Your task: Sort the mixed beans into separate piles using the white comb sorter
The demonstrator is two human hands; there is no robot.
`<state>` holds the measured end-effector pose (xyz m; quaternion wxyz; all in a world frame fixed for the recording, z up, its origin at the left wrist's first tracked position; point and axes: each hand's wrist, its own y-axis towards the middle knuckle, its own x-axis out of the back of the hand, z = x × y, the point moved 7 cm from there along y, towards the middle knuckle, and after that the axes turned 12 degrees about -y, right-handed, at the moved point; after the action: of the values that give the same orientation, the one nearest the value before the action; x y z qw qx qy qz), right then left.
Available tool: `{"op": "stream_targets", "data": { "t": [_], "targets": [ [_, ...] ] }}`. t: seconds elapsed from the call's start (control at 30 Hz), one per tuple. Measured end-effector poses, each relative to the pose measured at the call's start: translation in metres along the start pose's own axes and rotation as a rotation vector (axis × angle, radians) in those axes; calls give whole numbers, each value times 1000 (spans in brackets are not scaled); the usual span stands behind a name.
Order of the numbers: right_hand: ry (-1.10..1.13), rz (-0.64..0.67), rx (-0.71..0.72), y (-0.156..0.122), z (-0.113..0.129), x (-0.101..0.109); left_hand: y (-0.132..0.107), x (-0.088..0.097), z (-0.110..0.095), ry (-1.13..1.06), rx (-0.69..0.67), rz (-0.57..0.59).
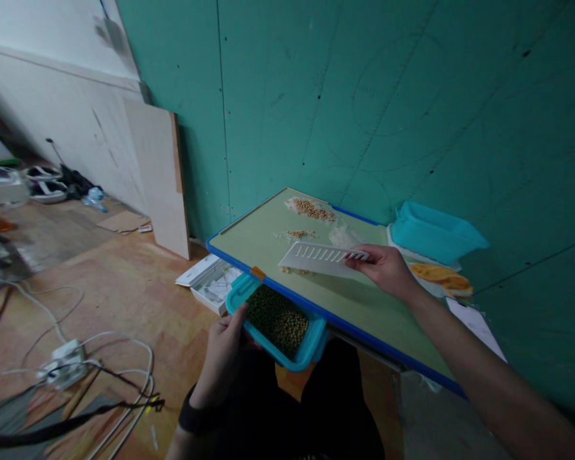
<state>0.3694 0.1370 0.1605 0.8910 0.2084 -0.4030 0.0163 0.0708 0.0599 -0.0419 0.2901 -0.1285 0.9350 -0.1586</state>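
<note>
My left hand grips the near side of a turquoise container, holding it just below the front edge of a green board with a blue rim. The container holds green and tan beans. My right hand is closed on a white slotted scraper, whose edge rests on the board beside a few tan beans. Farther back on the board lie small piles of tan beans and white grains.
A second turquoise container sits at the board's back right beside a yellow cloth. A teal wall stands right behind. On the wooden floor lie a white tray, a leaning plank, and cables with a power strip.
</note>
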Motion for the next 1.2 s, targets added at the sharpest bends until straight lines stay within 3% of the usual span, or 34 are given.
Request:
{"op": "stream_targets", "data": {
  "t": [0.3, 0.5, 0.67, 1.0, 1.1, 1.2],
  "targets": [
    [-149, -112, -25, -40, -7, 27, -9, -4, -4, 17, -52, -11],
    [-489, -268, 92, -91, 11, 43, -19, -10, -10, 23, -41, -57],
    [-616, -317, 267, -125, 40, 36, -23, -14, -12, 35, -49, -49],
    [-439, -281, 524, -137, 116, 5, -25, -20, -16, 87, -43, -31],
    [-449, -294, 494, -130, 113, 3, -23, -19, -19, 78, -49, -43],
    [-551, -356, 375, -109, 91, 7, -20, -18, -18, 53, -44, -46]
  ]
}}
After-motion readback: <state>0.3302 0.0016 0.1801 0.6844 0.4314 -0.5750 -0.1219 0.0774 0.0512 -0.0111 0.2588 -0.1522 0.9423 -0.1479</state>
